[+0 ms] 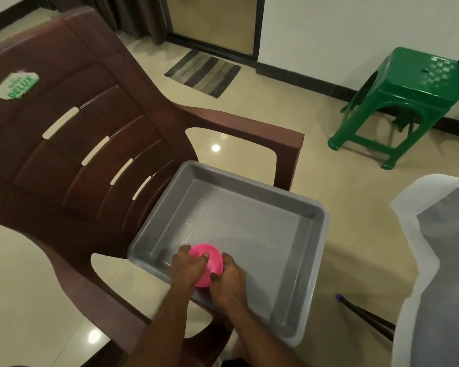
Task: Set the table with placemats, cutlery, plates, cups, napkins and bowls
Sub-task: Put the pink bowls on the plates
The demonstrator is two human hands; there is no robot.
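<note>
Low in the frame, just left of centre, a pink bowl (207, 264) sits upside down inside a grey plastic tray (252, 234), near the tray's lower left corner. Both hands close on it from either side. The left hand (187, 266) curls over the bowl's left flank, its thumb lying across the top of the pink base and its fingers wrapped round the far edge. The right hand (229, 280) grips the right flank, fingertips bent against the bowl's side, so the bowl is held between the two hands with only its upper middle showing. Whether it is lifted off the tray floor or resting on it cannot be told.

The tray rests on the seat of a brown plastic armchair (72, 144) that fills the left half of the frame. On the chair's backrest, at the upper left, a green and white sticker (16, 84) reads "DELUX"; the smaller print above that word is too blurred to read.

At the upper right stands a green plastic stool (414, 88) on the tiled floor. A striped doormat (203, 73) lies at the top centre before a door. A table edge under a grey and white cloth (445, 260) shows at the right.
</note>
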